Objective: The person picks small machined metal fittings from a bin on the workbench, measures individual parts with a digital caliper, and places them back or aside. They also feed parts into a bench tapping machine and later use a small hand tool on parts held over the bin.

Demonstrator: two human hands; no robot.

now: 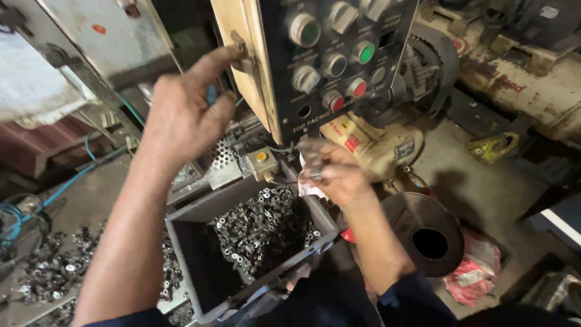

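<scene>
- We are looking down at our left hand (181, 115), raised against the edge of the control panel (330, 54); its forefinger is touching a small metal latch (238, 45) there, and the other fingers are curling loosely around something blue that we cannot make out.
- Our right hand (339, 175) is closing on a pale rag (308, 184), pinching a small shiny part that is too blurred to name.
- The rag is sitting just below the panel, above the far corner of the grey metal bin (193, 242).
- We are judging the rag soft and light, likely oily; bunching it in the fingers looks the surest hold.
- The bin is holding a heap of small metal rings (263, 227); these look hard, slippery and easy to spill, so a scoop with cupped fingers would suit better than a pinch.
- More rings are lying scattered on the bench (54, 266) to the left.
- A round dark funnel (423, 230) and a red bag (472, 278) are resting on the floor to the right.
</scene>
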